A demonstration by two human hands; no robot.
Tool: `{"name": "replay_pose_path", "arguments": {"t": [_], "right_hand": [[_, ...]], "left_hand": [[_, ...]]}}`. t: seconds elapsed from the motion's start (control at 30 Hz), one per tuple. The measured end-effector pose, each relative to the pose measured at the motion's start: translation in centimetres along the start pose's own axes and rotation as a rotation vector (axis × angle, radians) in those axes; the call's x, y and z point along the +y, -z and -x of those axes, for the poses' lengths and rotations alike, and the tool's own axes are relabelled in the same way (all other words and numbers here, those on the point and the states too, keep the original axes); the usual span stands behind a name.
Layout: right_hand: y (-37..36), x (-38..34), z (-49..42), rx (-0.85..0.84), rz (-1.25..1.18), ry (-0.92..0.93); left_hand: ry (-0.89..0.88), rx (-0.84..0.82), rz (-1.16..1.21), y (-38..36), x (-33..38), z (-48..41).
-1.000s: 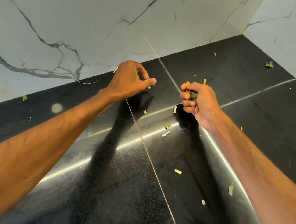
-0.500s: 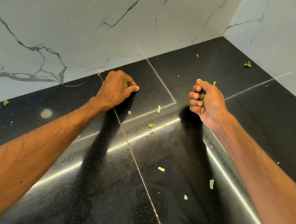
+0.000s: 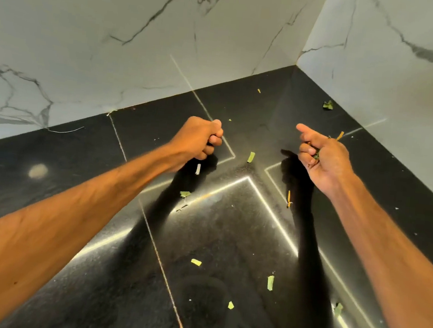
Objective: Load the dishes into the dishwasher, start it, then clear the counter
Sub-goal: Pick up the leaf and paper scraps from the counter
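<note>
Green and yellow vegetable scraps lie scattered over the black stone counter (image 3: 81, 165). My right hand (image 3: 322, 159) hovers above the counter, curled around a bunch of collected scraps (image 3: 317, 155), with an orange bit sticking out behind the fingers. My left hand (image 3: 199, 140) is closed in a fist just over the counter, thumb pressed on the forefinger; whether it pinches anything is hidden. A green piece (image 3: 251, 157) lies between the hands, a pale piece (image 3: 198, 169) just below the left fist.
White marble walls (image 3: 117, 33) meet in a corner at the back right. More scraps lie near me (image 3: 196, 262), (image 3: 270, 282) and a leaf (image 3: 328, 105) sits by the right wall. A thin wire (image 3: 65, 130) lies at the left wall's foot.
My left hand has closed from a pinch into a fist and shifted right. My right hand stayed curled on its scraps and drew slightly right. The view has shifted toward the corner.
</note>
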State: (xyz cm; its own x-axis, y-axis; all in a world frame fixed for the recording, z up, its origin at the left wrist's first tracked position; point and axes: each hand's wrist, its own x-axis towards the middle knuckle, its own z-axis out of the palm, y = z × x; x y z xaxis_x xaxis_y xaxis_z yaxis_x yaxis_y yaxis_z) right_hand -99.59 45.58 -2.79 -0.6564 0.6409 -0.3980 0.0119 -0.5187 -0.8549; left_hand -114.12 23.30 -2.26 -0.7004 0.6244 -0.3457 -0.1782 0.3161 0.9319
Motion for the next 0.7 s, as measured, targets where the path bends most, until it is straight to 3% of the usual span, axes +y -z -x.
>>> {"name": "replay_pose_path", "arguments": {"t": [0.1,0.33,0.43,0.53,0.7], "right_hand": [[1.2,-0.9,-2.2,0.091,0.144,0.059],[1.8,-3.7,-8.5,0.542,0.620,0.297],[2.0,-4.4,-10.9,0.586,0.985,0.393],[1.5,-5.1,-12.5,0.525,1.289,0.378],[0.9,-5.3,-13.5,0.432,1.552,0.341]], "left_hand": [[0.002,-0.026,-0.001,-1.7,0.6,-0.4],[0.028,0.048,0.057,-2.8,1.1,-1.0],[0.022,0.059,0.051,-2.5,1.1,-1.3],[0.014,0.067,0.060,-2.0,1.0,-1.7],[0.024,0.066,0.071,-1.4,0.8,-2.2]]}}
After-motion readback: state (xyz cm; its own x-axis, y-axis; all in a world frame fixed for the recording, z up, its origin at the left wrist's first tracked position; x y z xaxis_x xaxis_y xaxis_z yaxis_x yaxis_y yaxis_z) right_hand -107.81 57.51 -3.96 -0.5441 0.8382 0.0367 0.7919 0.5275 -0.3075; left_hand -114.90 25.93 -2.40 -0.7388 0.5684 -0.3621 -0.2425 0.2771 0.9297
